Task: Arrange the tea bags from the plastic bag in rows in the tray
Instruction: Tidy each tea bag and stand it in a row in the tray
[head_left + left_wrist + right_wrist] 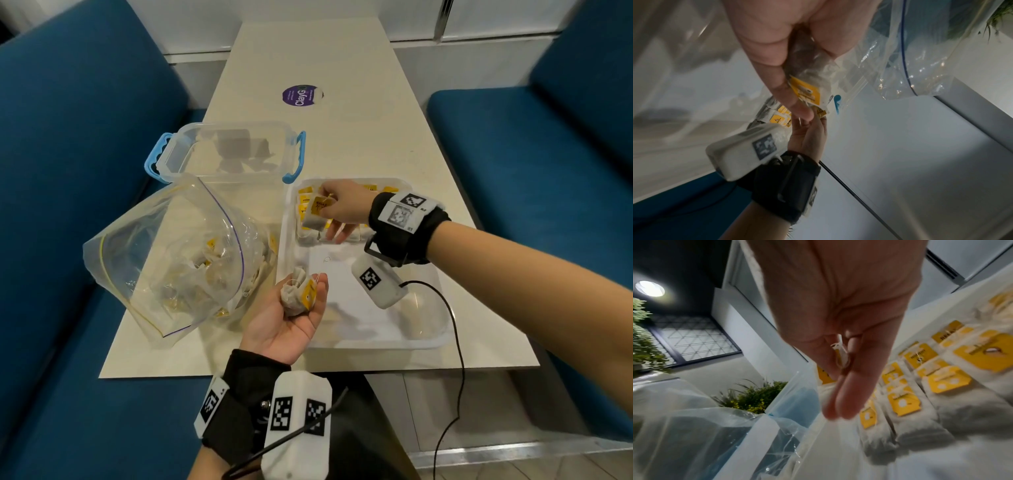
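The right hand point(342, 209) pinched a tea bag point(317, 216) just over the tray's point(376, 342) far-left corner, long axis running far-to-near like the laid rows, while the left hand point(291, 318) cupped spares point(296, 296) by the near-left edge.

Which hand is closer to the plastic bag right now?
Left. The left hand holds tea bags palm-up right beside the plastic bag, at the tray's near-left edge. The right hand is farther off, over the rows at the tray's far end, pinching a tea bag.
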Demonstrator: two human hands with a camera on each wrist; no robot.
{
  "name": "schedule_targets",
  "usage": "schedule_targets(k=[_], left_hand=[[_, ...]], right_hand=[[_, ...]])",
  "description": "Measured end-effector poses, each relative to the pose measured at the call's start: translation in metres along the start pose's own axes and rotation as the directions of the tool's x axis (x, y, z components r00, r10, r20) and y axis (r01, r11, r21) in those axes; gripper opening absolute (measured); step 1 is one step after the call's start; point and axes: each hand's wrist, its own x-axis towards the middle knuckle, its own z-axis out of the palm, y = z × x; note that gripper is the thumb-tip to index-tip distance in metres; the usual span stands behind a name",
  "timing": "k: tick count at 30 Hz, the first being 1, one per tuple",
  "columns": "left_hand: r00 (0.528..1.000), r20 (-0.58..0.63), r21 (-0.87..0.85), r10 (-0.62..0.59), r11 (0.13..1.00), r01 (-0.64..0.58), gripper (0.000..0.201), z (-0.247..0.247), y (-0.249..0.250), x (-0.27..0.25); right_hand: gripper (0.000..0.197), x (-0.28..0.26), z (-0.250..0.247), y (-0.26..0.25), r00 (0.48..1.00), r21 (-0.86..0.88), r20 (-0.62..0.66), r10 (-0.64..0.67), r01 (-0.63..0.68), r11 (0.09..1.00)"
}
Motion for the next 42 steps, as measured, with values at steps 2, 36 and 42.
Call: schedule_targets(k=[2, 36, 42], left_hand=[[1.000, 0.005, -0.008, -0.004, 1.000, 0.004, 0.024, -0.001, 0.000, 0.000], [0.999, 0.017, 0.054, -0.032, 0.998, 0.031, 0.029, -0.003, -0.003, 0.000], [0.999, 0.021, 0.065, -0.036, 0.997, 0.035, 0.027, -0.002, -0.004, 0.003]], right_hand=[[0.020, 0.003, 0.004, 0.001, 0.999, 0.061, 0.018, 0.041, -0.042, 0.997], [0.021, 0.025, 0.044, 0.025, 0.946, 0.080, -0.101, 0.308, -0.300, 0.950], [0.023, 0.028, 0.045, 0.028, 0.950, 0.081, -0.113, 0.292, -0.285, 0.955]])
